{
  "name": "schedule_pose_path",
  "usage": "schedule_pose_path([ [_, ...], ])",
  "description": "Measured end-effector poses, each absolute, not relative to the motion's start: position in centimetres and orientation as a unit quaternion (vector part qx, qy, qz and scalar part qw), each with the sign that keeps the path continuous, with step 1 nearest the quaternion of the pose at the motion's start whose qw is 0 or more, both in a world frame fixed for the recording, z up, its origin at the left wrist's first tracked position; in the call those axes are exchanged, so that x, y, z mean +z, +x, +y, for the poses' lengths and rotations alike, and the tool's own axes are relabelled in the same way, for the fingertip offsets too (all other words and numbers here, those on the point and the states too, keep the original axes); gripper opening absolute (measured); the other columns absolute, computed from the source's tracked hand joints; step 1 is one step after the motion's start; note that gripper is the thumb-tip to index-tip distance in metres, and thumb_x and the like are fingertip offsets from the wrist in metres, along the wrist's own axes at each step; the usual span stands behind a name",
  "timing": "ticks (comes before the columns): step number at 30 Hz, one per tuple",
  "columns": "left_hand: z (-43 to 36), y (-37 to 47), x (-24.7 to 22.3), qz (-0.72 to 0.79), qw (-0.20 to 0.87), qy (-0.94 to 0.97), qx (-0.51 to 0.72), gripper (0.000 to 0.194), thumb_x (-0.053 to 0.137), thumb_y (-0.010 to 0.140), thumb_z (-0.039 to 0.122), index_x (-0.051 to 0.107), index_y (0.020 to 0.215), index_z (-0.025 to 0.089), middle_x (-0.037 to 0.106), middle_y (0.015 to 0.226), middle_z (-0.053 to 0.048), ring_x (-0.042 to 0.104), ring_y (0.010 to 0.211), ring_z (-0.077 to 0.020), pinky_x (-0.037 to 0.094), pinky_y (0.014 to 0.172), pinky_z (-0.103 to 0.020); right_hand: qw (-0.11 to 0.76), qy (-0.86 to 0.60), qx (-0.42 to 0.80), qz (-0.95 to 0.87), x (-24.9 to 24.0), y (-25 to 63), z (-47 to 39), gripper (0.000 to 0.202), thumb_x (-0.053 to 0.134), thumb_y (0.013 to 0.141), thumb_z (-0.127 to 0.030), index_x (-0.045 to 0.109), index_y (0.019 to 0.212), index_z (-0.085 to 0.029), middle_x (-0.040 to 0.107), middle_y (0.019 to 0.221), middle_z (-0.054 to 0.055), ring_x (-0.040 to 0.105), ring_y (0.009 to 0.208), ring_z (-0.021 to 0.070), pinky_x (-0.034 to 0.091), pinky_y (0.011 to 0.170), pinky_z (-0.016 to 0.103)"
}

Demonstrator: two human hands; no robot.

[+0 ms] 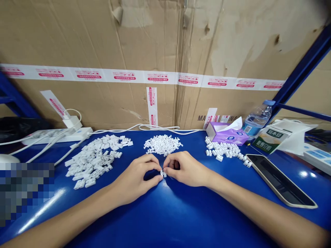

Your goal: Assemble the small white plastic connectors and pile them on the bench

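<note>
From where I stand, both hands meet over the blue table (165,224), fingertips almost touching. The left hand (131,181) is curved, its thumb and forefinger closed to a narrow pinch on a small white plastic part (163,173). The right hand (190,168) is curled more tightly, thumb and forefinger drawn together on the same part from the other side. The part sits between the two sets of fingertips and is mostly covered by them; its exact shape I cannot tell.

Just beyond the fingertips lies a heap of tiny white pieces (163,144). To the left of the left hand, well apart from its fingers, spreads a larger pile of white blocks (90,165). Beyond the right hand and to its right lies a looser group of white parts (224,150), the nearest end of its trail close to a phone (281,181), which lies face up with a dark screen.

Behind that group, farther from the right hand, stand a purple tissue box (229,135), a plastic bottle (257,117) with a blue cap, and a green-and-white carton (267,139). Beyond the left-hand pile is a white power strip (85,132) with leads attached.
</note>
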State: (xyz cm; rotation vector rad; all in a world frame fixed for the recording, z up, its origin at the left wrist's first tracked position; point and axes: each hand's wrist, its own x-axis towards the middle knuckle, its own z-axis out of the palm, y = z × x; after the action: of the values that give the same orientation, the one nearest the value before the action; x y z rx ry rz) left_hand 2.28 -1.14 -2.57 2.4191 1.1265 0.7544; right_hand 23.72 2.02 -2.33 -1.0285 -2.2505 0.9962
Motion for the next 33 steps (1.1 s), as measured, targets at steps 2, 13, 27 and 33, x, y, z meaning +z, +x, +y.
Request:
schedule_pose_path([
  [2,-1.2,2.3,-2.6,0.396,0.182,0.859,0.268,0.009,0.066,0.091,0.021,0.075,0.094,0.021,0.068,0.103,-0.004,0.065,0.093,-0.0198,0.052,0.084,-0.034,0.239,-0.38,0.369,-0.814,-2.4,23.7,2.1,0.007,0.065,0.084,-0.013,0.07,0.083,-0.018,0.065,0.065,-0.004,0.057,0.059,0.0096,0.042,0.058,0.022],
  [13,-1.1,2.3,-3.0,0.388,0.179,0.862,0.273,0.008,0.065,0.09,0.021,0.073,0.09,0.021,0.068,0.101,-0.005,0.065,0.091,-0.0205,0.053,0.084,-0.036,0.245,-0.386,0.367,-0.81,-2.7,23.5,2.1,0.005,0.068,0.082,-0.014,0.07,0.083,-0.018,0.068,0.068,-0.002,0.06,0.061,0.0112,0.043,0.059,0.023],
  [27,-1.0,2.1,-2.9,0.394,0.192,0.854,0.28,0.011,0.066,0.091,0.023,0.076,0.095,0.022,0.068,0.103,-0.005,0.066,0.093,-0.0214,0.053,0.085,-0.038,0.249,-0.302,0.294,-0.872,-2.6,24.6,2.1,0.034,0.079,0.076,-0.02,0.071,0.108,-0.024,0.074,0.102,0.001,0.062,0.084,0.0162,0.048,0.079,0.03],
  [33,-0.9,2.0,-3.0,0.39,0.184,0.856,0.285,0.01,0.068,0.09,0.024,0.075,0.097,0.022,0.068,0.103,-0.004,0.066,0.094,-0.0209,0.053,0.086,-0.037,0.263,-0.305,0.285,-0.87,-2.9,24.4,2.3,0.03,0.075,0.078,-0.016,0.071,0.107,-0.023,0.075,0.099,0.001,0.063,0.083,0.0162,0.049,0.078,0.03],
])
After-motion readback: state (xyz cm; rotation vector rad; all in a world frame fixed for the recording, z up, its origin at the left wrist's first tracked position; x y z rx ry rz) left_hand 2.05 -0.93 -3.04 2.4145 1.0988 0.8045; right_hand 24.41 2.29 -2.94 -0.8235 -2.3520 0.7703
